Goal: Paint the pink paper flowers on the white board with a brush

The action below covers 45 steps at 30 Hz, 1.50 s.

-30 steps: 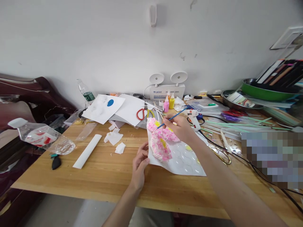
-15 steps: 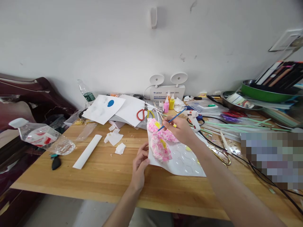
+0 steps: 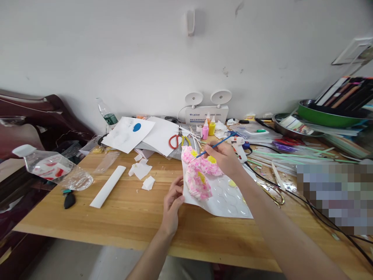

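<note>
Head view: right hand (image 3: 220,155) bent at wrist, fingers pinched tight round blue brush (image 3: 214,146), tip down-left at pink-and-white pieces (image 3: 199,182) below it. Left hand (image 3: 174,197) half-curled by white sheet (image 3: 211,209), pieces just rightward; grip unclear.

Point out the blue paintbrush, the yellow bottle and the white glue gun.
Blue paintbrush (image 3: 224,140): head view, on the upper part of its handle.
Yellow bottle (image 3: 211,128): head view, on the middle of its body.
White glue gun (image 3: 241,154): head view, on its grip.
</note>
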Available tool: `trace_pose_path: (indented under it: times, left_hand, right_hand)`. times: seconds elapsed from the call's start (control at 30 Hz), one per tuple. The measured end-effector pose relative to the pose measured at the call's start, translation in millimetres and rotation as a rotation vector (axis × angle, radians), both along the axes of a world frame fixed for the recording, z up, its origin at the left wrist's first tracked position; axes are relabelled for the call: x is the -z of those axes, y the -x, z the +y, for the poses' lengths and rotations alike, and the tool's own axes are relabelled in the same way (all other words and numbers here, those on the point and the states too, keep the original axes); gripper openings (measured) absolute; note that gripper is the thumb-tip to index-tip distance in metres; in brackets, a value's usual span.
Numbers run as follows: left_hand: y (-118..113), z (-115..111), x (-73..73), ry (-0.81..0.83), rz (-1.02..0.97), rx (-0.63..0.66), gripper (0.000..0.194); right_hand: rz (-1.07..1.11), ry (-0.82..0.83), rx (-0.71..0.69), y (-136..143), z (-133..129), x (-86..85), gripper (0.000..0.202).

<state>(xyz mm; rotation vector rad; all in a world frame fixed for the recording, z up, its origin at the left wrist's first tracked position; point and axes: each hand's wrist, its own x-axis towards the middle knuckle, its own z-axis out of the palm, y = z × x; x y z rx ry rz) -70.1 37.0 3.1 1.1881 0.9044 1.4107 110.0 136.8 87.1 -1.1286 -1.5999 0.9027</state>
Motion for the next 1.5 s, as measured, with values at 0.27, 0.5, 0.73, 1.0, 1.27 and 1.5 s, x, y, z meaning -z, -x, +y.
trace_pose_path:
  times: [0.27, 0.5, 0.73, 1.0, 1.27, 1.5]
  left_hand:
    - [0.2, 0.4, 0.0, -0.006, 0.015, 0.010, 0.014]
    - [-0.2, 0.1, -1.1, 0.001, 0.028, -0.003, 0.017]
    - [-0.4, -0.1, -1.9, -0.002, 0.040, -0.001, 0.016]
    - [-0.4, -0.8, -1.8, -0.020, 0.050, 0.011, 0.016]
    - [-0.4, -0.7, -1.4, -0.008, 0.055, 0.008, 0.017]
    - [-0.6, 0.5, -0.8, -0.008, 0.053, 0.005, 0.018]
  right_hand:
    - [0.007, 0.027, 0.046, -2.4, 0.3, -1.4, 0.026]
    - [-0.001, 0.031, -0.028, 1.3, -0.2, -2.2, 0.025]
    - [0.001, -0.023, -0.076, 0.0, -1.6, -3.7, 0.024]
    - [-0.052, -0.069, -0.037, 0.6, -5.2, -5.4, 0.025]
    - [-0.153, -0.113, -0.051, -2.5, -8.6, -8.6, 0.025]
    - [-0.212, -0.135, -0.077, -3.7, -8.0, -9.5, 0.024]
